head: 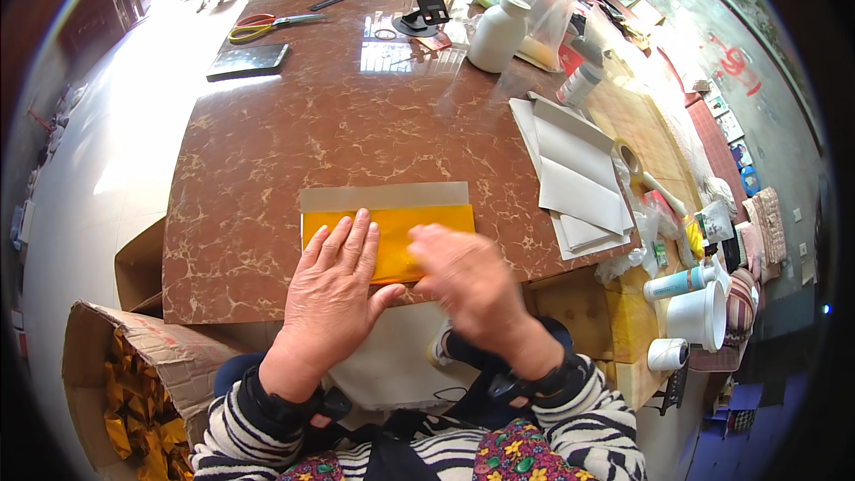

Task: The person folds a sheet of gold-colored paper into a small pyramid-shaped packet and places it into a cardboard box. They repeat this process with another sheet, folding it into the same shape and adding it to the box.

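Note:
A sheet of shiny gold paper (394,240) lies at the near edge of the brown marbled table, with a plain greyish strip (387,196) showing along its far side. My left hand (337,280) rests flat on the left part of the sheet, its fingers slightly apart and its thumb near the front edge. Over the right part is my right hand (467,280), blurred, with its fingers curled together. Whether that hand touches the paper or pinches anything is hard to see.
Folded white sheets (578,167) lie at the table's right. Farther back are scissors (267,27), a dark flat device (247,61), a phone stand (424,7) and a white bottle (499,33). At lower left, a cardboard box (160,341) holds folded gold paper pieces (143,414).

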Tool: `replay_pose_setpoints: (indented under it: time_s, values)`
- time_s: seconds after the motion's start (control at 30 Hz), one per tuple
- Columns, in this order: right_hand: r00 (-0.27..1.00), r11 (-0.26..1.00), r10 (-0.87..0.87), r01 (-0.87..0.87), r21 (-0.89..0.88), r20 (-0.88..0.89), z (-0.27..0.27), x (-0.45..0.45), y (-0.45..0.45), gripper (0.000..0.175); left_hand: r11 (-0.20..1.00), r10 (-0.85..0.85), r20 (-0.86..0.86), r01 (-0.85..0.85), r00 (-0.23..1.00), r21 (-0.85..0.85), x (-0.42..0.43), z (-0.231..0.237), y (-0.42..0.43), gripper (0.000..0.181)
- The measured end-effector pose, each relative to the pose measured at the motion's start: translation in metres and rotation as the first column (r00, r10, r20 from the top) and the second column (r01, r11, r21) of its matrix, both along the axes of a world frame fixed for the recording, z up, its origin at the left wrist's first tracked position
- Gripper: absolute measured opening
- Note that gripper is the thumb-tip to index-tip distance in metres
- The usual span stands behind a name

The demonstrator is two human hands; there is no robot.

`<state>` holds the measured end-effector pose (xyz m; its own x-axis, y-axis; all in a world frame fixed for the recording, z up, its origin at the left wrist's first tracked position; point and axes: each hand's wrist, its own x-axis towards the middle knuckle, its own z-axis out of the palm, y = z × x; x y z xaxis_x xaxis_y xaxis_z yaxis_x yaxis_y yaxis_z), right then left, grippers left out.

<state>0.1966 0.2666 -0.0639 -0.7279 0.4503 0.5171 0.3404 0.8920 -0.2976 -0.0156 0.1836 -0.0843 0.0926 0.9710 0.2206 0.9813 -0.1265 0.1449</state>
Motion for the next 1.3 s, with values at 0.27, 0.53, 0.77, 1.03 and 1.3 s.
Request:
replay_pose_setpoints:
  time_s: [0.27,0.53,0.77,1.03,1.3]
  values:
    - [0.977,0.998,0.056,-0.051,-0.030,0.208,-0.026,-0.013,-0.020,0.070,1.000,-0.004,-0.007,0.004,1.000,0.020,-0.002,-0.004,-0.001,0.069]
    - [0.937,0.998,0.020,-0.039,0.048,0.349,-0.024,-0.008,-0.021,0.082,0.998,-0.044,-0.037,0.046,0.998,0.051,-0.009,0.002,-0.011,0.063]
    - [0.935,0.998,0.024,-0.041,0.041,0.353,-0.024,-0.008,-0.020,0.081,0.993,-0.113,-0.001,0.113,0.994,0.047,-0.005,0.000,-0.037,0.062]
    - [0.941,0.995,0.017,-0.050,0.089,0.337,-0.026,-0.007,-0.020,0.074,0.997,0.012,-0.052,-0.008,0.999,0.075,-0.019,-0.006,-0.060,0.065]
    - [0.967,0.995,-0.023,-0.002,0.095,0.253,-0.034,-0.016,-0.030,0.083,0.980,0.137,-0.097,-0.120,0.986,0.161,-0.015,0.004,-0.069,0.062]
